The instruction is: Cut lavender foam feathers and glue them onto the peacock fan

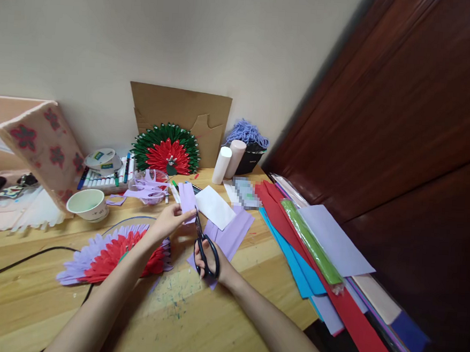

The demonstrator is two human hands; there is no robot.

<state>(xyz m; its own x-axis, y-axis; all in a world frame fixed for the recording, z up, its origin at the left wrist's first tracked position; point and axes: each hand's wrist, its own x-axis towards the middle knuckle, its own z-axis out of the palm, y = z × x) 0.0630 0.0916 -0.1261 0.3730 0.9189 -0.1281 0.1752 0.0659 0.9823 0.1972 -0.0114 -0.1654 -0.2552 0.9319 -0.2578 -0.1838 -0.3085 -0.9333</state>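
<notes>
My left hand (172,220) pinches a strip of lilac paper (187,198) and holds it raised above the table. In my right hand (213,263) is a pair of black-handled scissors (207,252), with fingers through the loops. The blades point up and away, at the lower edge of the strip by my left fingertips; whether they cut into it I cannot tell. Beneath lie more lilac sheets (234,235) and a white sheet (215,206). A fan of red and lilac paper petals (104,255) rests left, partly hidden by my left forearm.
A finished-looking green and red fan (170,150) leans on cardboard (184,102) at the wall. Nearby stand a paper bowl (88,205), a clear bowl of lilac scraps (150,186), markers (104,180) and two white cylinders (222,165). Coloured paper sheets (335,239) overhang the right edge.
</notes>
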